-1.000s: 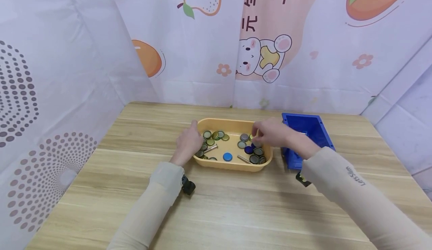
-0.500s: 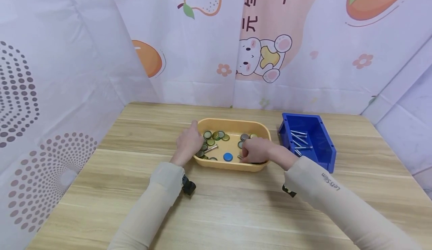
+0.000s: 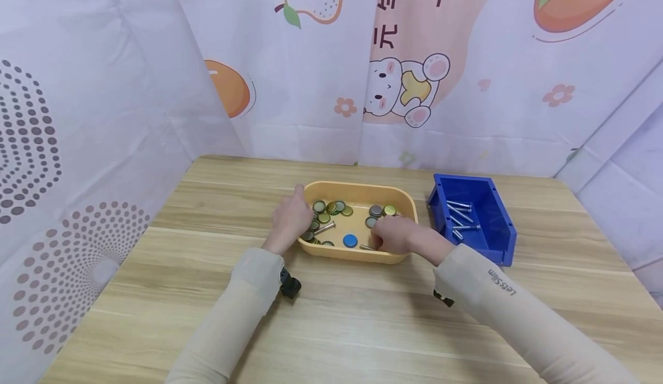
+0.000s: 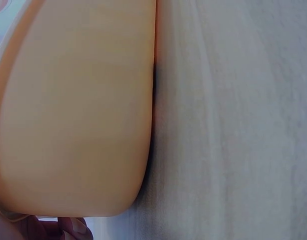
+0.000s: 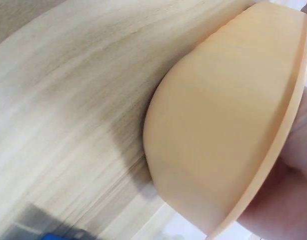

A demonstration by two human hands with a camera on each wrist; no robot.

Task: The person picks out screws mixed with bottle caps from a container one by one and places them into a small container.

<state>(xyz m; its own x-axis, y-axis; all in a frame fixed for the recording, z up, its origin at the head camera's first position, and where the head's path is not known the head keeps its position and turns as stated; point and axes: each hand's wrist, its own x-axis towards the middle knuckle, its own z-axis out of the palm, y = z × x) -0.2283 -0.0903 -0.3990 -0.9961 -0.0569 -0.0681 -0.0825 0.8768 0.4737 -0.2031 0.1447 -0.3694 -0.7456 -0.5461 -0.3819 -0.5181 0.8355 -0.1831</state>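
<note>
A yellow-orange plastic tray holds loose bottle caps and metal screws. My left hand grips its left end; in the left wrist view, fingers show by the tray's end wall. Inside the right part, my right hand has curled fingers low near the front wall, at a silver screw whose one end pokes out beside the fingertips. A blue bottle cap lies left of that screw. Another screw rests among gold caps. The right wrist view hides the fingertips behind the tray wall.
A blue bin with several silver screws stands right of the tray, behind the right forearm. The wooden table extends around both. A printed curtain hangs behind the table's far edge.
My right hand has moved from the tray's far right rim down and left to the front. The screw there has turned and shifted slightly. The left hand stays on the tray.
</note>
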